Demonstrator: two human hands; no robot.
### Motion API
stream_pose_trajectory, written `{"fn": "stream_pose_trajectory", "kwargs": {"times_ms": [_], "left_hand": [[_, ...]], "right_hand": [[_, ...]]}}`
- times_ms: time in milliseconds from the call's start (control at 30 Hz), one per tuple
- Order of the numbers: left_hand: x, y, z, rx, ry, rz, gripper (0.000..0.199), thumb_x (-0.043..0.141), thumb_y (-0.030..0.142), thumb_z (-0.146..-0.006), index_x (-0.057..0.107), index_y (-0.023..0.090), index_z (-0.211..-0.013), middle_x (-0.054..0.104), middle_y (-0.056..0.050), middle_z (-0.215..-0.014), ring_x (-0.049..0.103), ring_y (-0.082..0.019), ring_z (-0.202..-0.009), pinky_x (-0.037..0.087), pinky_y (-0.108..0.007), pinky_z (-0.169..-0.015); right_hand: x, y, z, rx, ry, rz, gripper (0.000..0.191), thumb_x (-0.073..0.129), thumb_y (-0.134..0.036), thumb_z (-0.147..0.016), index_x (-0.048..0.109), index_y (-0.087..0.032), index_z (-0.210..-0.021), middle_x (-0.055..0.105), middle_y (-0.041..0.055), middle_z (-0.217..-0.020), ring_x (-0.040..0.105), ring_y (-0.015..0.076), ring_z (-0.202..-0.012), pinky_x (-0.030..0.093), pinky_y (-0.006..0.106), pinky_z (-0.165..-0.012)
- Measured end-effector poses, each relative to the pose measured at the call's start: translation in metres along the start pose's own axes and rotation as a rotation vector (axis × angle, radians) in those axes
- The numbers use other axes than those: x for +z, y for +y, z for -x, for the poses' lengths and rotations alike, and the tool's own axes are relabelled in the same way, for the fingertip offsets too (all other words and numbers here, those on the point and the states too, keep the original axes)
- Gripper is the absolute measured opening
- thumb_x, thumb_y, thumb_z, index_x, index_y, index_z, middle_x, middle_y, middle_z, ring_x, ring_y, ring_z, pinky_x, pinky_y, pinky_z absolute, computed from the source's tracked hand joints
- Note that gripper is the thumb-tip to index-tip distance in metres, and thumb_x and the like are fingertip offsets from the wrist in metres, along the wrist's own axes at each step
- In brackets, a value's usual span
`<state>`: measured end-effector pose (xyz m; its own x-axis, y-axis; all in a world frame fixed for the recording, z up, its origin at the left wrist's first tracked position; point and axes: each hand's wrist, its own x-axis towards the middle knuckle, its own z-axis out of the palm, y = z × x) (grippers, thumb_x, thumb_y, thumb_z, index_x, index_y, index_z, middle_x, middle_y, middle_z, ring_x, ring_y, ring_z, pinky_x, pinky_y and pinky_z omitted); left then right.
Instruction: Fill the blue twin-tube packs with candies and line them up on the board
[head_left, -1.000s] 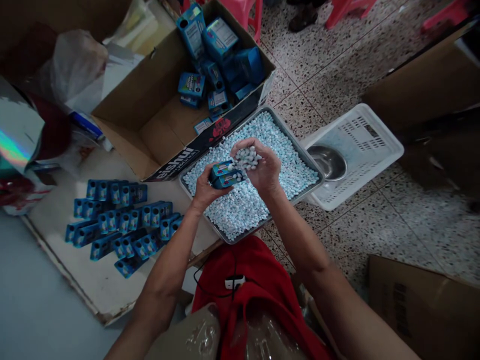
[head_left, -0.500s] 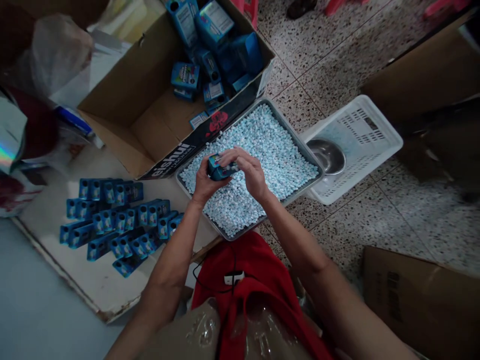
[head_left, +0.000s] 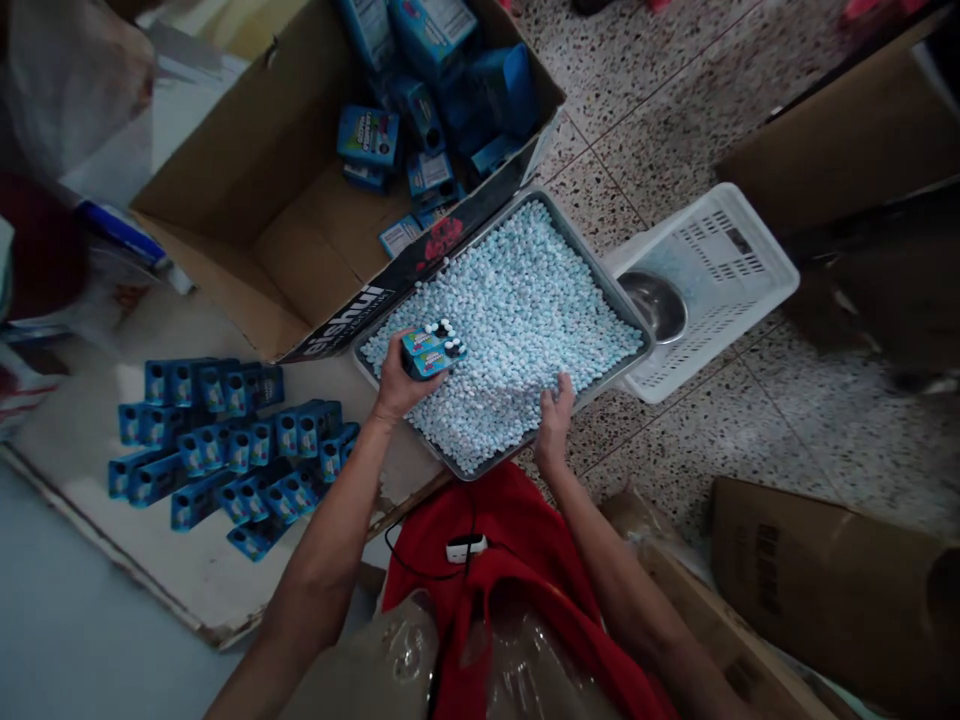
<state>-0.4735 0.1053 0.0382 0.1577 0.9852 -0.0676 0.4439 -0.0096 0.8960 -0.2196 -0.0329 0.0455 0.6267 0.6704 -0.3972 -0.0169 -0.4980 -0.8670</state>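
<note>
My left hand [head_left: 397, 382] grips a pair of small blue boxes [head_left: 425, 361] side by side above the left part of a metal tray [head_left: 600, 268]. White pellets sit in and around the dark holes at one end of the boxes. Small pale blue and white pellets [head_left: 502, 290], which look like candies, fill the tray. My right hand [head_left: 555, 425] is over the tray's lower right rim, fingers apart and reaching to the pellets, with nothing visible in it. Rows of similar blue boxes [head_left: 240, 445] stand on the table to the left, holes facing up.
Behind the tray an open cardboard carton [head_left: 217, 190] holds several more blue boxes [head_left: 367, 137]. A white perforated basket [head_left: 720, 290] with a metal bowl [head_left: 660, 305] is right of the tray. Cardboard boxes [head_left: 825, 580] stand on the speckled floor at lower right.
My right hand has left the blue boxes and moved right and down to the tray's rim. My left hand still holds the boxes, whose holes and pellets now show.
</note>
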Motion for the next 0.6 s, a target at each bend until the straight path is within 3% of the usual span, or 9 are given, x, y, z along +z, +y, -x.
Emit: {"fn": "stream_pose_trajectory", "kwargs": {"times_ms": [100,233,400,500,600], "left_hand": [[-0.005,0.006,0.003,0.024,0.037,-0.106,0.082,0.097,0.029,-0.061,0.054,0.023,-0.129,0.067,-0.010,-0.129,0.070,-0.030,-0.121,0.058,-0.045,-0.109],[-0.006,0.017,0.007,-0.011,0.018,-0.201,0.079,0.095,0.027,-0.064,0.054,0.024,-0.131,0.070,-0.008,-0.124,0.072,-0.030,-0.115,0.060,-0.045,-0.104],[-0.004,0.033,0.014,0.033,0.055,-0.289,0.074,0.096,0.030,-0.066,0.058,0.024,-0.129,0.071,-0.008,-0.122,0.071,-0.031,-0.116,0.059,-0.045,-0.104],[-0.008,0.041,0.014,0.083,0.058,-0.348,0.071,0.095,0.029,-0.067,0.060,0.024,-0.129,0.071,-0.009,-0.122,0.070,-0.032,-0.116,0.058,-0.044,-0.103],[-0.017,0.047,0.009,0.103,0.062,-0.424,0.070,0.094,0.024,-0.066,0.062,0.023,-0.128,0.070,-0.009,-0.122,0.069,-0.032,-0.116,0.057,-0.044,-0.104]], "right_hand": [[0.039,0.018,-0.003,-0.028,0.089,-0.079,0.062,0.051,-0.052,-0.098,0.049,-0.028,-0.156,0.036,0.0088,-0.176,0.029,0.0204,-0.167,0.027,0.049,-0.137],[0.079,0.012,-0.015,-0.008,0.117,-0.244,0.055,0.052,-0.049,-0.097,0.056,-0.031,-0.149,0.050,0.0044,-0.168,0.043,0.0179,-0.160,0.031,0.047,-0.135],[0.106,-0.007,-0.039,0.246,0.112,-0.615,0.042,0.058,-0.053,-0.090,0.071,-0.028,-0.121,0.071,0.0014,-0.145,0.061,0.0167,-0.143,0.041,0.044,-0.130],[0.118,-0.018,-0.056,0.425,-0.004,-0.808,0.039,0.060,-0.058,-0.084,0.073,-0.027,-0.104,0.082,0.0023,-0.118,0.075,0.0213,-0.121,0.057,0.046,-0.115],[0.121,-0.034,-0.067,0.527,-0.282,-0.923,0.031,0.062,-0.056,-0.081,0.070,-0.028,-0.090,0.083,0.0011,-0.096,0.078,0.0240,-0.108,0.064,0.045,-0.100]]}}
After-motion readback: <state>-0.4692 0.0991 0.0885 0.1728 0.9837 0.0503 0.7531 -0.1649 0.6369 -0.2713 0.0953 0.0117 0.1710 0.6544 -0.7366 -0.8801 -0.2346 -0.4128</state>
